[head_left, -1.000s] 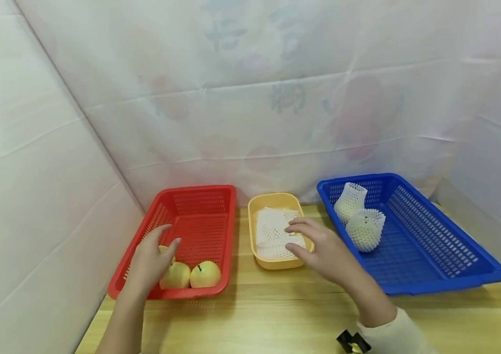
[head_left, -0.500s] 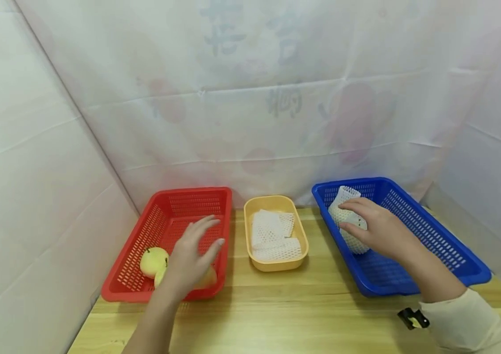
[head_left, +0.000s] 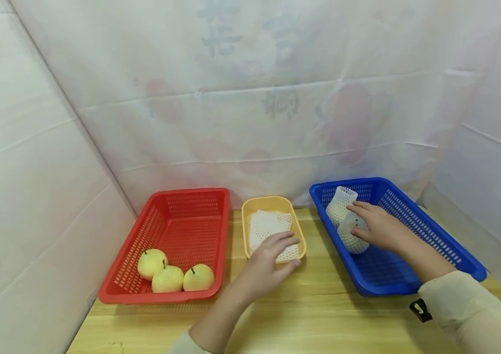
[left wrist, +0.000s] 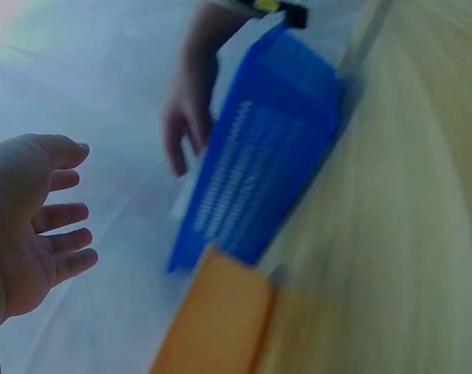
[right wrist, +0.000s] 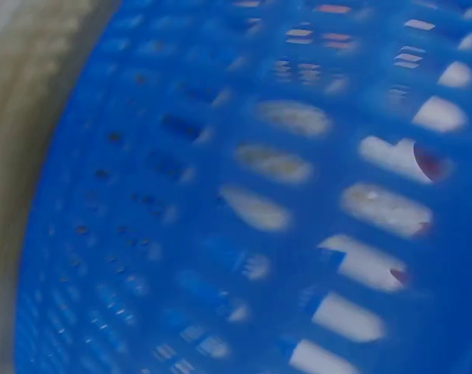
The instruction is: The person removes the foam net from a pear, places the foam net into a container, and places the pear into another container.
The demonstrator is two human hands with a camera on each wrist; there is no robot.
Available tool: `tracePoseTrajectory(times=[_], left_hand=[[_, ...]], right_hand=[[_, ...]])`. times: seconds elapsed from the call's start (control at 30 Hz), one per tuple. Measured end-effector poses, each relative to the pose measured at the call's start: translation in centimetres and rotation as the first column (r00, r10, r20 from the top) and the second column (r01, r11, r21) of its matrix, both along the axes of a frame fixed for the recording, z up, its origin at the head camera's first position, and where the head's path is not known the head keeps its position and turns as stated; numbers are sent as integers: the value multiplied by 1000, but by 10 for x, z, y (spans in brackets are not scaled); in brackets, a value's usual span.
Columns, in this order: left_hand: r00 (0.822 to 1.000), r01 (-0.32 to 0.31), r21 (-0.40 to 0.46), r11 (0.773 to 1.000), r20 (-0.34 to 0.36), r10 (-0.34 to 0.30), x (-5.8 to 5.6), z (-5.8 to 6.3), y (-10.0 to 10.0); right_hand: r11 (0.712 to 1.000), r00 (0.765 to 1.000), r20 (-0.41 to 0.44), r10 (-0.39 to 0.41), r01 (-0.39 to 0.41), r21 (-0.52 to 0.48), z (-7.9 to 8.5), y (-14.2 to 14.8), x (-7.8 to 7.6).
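Right hand [head_left: 379, 227] at the netted fruit [head_left: 351, 241]!

Closest in, the wooden surface [head_left: 312, 324], then three bare yellow fruits [head_left: 168, 280] inside the red basket [head_left: 157, 298]. Here's the left hand [head_left: 266, 265], grip spread and unladen, at the yellow tray [head_left: 268, 202]. Across in the blue basket [head_left: 388, 289], the right grip is parted around that netted fruit; touching or not, I can't tell. Looks firm, weighty, bruisable; cup its middle, where soft netting should give. Beyond: white net sleeves [head_left: 266, 227] in the tray, another wrapped fruit [head_left: 339, 209] behind.
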State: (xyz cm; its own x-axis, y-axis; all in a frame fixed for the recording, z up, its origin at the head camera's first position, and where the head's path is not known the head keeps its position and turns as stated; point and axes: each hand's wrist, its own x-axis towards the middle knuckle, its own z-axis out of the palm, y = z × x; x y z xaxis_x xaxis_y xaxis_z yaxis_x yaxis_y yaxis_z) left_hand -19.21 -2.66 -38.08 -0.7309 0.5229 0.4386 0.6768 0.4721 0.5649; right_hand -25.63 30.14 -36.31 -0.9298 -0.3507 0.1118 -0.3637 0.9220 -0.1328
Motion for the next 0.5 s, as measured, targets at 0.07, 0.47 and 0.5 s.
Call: tracePoseTrajectory(times=[0.07,0.47,0.5], left_hand=[[1000,28,-18,999,-10,-28,0,-6,14],[986,157,-104,982,-34,-161,-5,-28,85],[985,165,-103,981,-33,-169,-6,-29,89]], right_hand=[[1000,1000,14,9,-9,6,-5,3,-3],[999,996,-88,35,-35,0,-24,6,-9],[999,994,-106,34,-35,-7,-24,7,-10]])
